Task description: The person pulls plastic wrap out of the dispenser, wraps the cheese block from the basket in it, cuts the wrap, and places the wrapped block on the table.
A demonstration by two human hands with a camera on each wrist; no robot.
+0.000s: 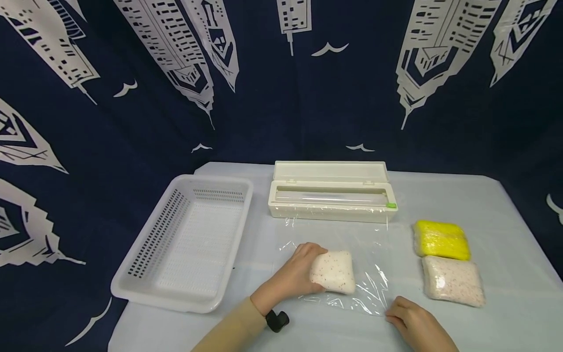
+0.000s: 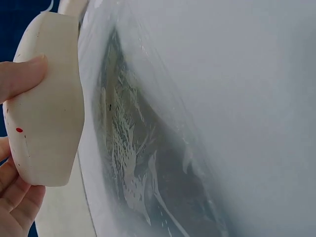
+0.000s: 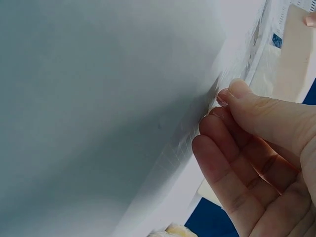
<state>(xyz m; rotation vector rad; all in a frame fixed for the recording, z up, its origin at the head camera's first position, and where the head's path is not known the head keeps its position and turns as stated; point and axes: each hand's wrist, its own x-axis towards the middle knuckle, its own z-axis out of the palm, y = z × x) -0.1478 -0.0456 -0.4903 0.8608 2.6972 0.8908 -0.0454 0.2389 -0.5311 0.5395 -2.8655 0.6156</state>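
Note:
A cream-coloured, rounded block with small reddish specks (image 1: 335,272) is over a sheet of clear cling film (image 1: 370,286) at the middle of the table. My left hand (image 1: 303,269) grips it from its left side; in the left wrist view the thumb lies on one face and the fingers hold the lower edge. Thumb and forefinger of my right hand (image 1: 415,320) pinch the film's near right corner. The right wrist view shows the film edge (image 3: 224,98) between those fingertips. From there the film runs back to the cream dispenser box (image 1: 334,213), whose lid stands up.
A white perforated basket (image 1: 202,244) stands on the left of the white-covered table (image 1: 506,220). At the right lie a film-wrapped yellow block (image 1: 442,239) and a film-wrapped pale speckled block (image 1: 454,281). Behind the table hangs a dark blue printed cloth (image 1: 299,107).

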